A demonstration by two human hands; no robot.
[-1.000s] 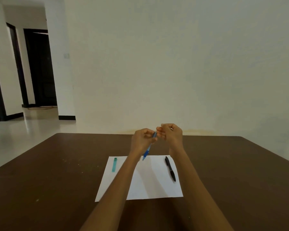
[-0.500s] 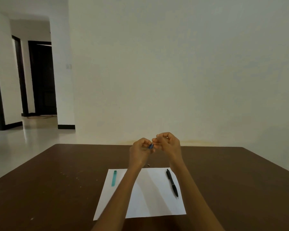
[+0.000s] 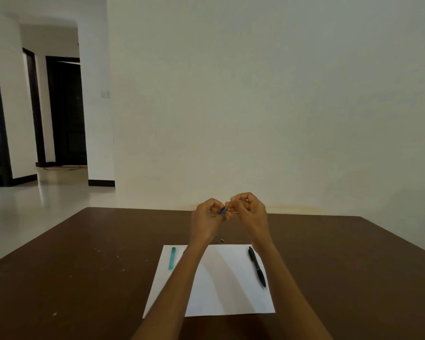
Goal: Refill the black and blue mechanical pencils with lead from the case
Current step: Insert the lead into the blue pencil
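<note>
Both hands are raised together above the far part of the brown table [image 3: 84,278], fingers curled. From the head camera, the left hand [image 3: 206,220] has its fingers wrapped round the blue mechanical pencil [image 3: 222,211], of which only a short dark-blue end shows, poking out between thumb and forefinger toward the other hand. The right hand [image 3: 249,212] is curled tight, its fingertips [image 3: 230,207] meeting at the exposed end of the pencil; a thin pale sliver shows just right of those fingertips, but it is too small to tell what it is or whether the hand pinches the pencil end itself or something else.

Taking the white sheet of paper [image 3: 214,298] as the landmark: it lies flat on the table, directly below the two forearms. The black mechanical pencil [image 3: 257,266] lies on the sheet near its right edge, roughly lengthwise, tip toward the person. The teal lead case [image 3: 172,258] lies on the sheet at its far left corner, also lengthwise, well apart from the black pencil. Just beyond the sheet's far edge, on the bare table between the wrists, sits a tiny dark piece [image 3: 222,240], too small to identify. The hands are above and beyond that far edge, not touching the sheet.

Behind the table stands a plain pale wall [image 3: 280,106].
</note>
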